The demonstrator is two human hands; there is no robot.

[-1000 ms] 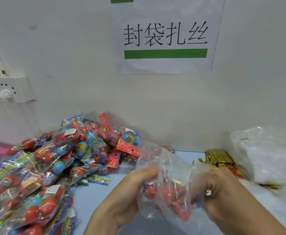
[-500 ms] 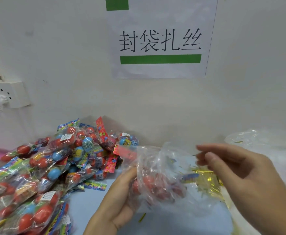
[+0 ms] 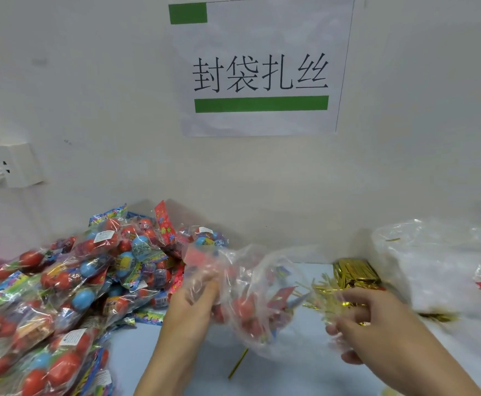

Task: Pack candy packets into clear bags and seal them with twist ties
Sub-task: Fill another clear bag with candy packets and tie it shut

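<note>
Both my forearms enter from bottom edge, bare. My left hand [image 3: 189,305] raised at centre, back toward camera, fingers curled and gripping something held up in front of it. My right hand [image 3: 373,324] lower right, well apart from left, palm down, fingers bent and reaching forward, fingertips blurred; grip unclear.

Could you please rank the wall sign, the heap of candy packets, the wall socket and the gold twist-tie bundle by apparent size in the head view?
1. Heap of candy packets, cut off by the frame edge.
2. Wall sign, close to the heap, so that order is unsure.
3. Wall socket.
4. Gold twist-tie bundle, similar to the socket.
</note>
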